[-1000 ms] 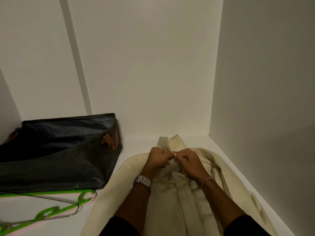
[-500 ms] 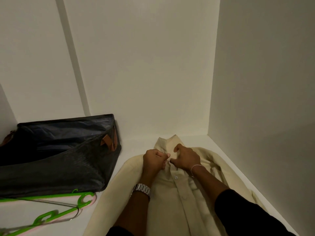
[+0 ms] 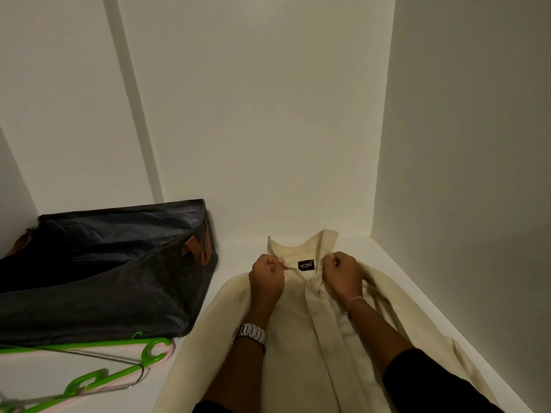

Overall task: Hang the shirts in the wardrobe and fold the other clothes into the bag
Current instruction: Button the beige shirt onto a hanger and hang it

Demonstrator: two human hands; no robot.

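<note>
A cream button-up shirt lies front up on the white shelf floor, collar toward the back wall. My left hand pinches the left side of the collar opening. My right hand grips the right side. Between the two hands the neck is spread open, showing a black label. A dark open bag with brown leather tabs stands to the left of the shirt.
Green, pink and wire hangers lie in front of the bag at lower left. White walls close the space at the back and on the right.
My hands were together at the top button. They have moved apart, each taking one side of the collar, and the neck has opened so that the black label shows.
</note>
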